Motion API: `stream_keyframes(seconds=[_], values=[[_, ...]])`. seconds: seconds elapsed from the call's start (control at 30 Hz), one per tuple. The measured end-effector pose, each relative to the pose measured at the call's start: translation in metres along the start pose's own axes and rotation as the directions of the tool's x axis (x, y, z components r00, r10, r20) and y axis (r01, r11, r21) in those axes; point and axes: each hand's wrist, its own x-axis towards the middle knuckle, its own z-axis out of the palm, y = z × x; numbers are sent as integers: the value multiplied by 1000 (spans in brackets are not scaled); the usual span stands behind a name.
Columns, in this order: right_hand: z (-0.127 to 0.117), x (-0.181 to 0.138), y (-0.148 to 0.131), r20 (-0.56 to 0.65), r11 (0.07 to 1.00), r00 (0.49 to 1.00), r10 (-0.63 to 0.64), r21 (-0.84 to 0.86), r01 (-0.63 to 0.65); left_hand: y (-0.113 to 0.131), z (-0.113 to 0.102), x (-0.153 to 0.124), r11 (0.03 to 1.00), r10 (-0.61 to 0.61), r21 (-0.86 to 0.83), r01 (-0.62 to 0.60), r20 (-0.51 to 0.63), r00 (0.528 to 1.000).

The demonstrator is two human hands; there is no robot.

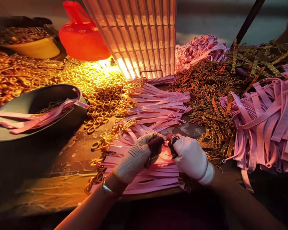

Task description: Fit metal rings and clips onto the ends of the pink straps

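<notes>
Both my hands wear white knit gloves and meet over a flat stack of pink straps (156,169) at the table's near edge. My left hand (139,156) is closed, fingertips pinched around a small dark piece where a strap end and a gold ring come together. My right hand (190,156) is closed too, pinching the same spot from the right. What sits between the fingertips is too small to make out. A chain of gold rings (103,143) trails off to the left of the stack.
Loose gold rings (38,73) cover the left of the table under a red lamp (83,36). A dark bowl (33,105) holds pink straps. Gold ring strips (211,95) and more pink straps (268,121) lie right. A ribbed crate (144,35) stands behind.
</notes>
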Motion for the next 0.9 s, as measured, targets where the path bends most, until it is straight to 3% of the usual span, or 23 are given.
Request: stream_keyframes(seconds=[0.17, 0.27, 0.37, 0.57, 0.8, 0.9], values=[[13, -6, -6, -119, 975, 993, 19, -218, -45, 7, 2, -8, 968, 74, 235, -84, 54, 996], [18, -5, -5, -167, 949, 986, 23, -308, -74, 6, 1, -3, 793, 284, 538, -286, 90, 955], [19, -1, -2, -146, 941, 989, -2, -335, -48, 0, -2, 5, 662, 367, 650, -374, 154, 917], [14, 6, 4, -39, 956, 999, -3, -294, -8, -4, -5, 13, 834, 280, 468, -294, 100, 955], [6, 17, 7, 91, 955, 994, -57, -284, 81, -8, -11, 18, 921, 183, 313, -232, 178, 967], [2, 28, 9, 165, 963, 985, -54, -251, 95, -12, -8, 21, 952, 195, 219, -212, 98, 976]])
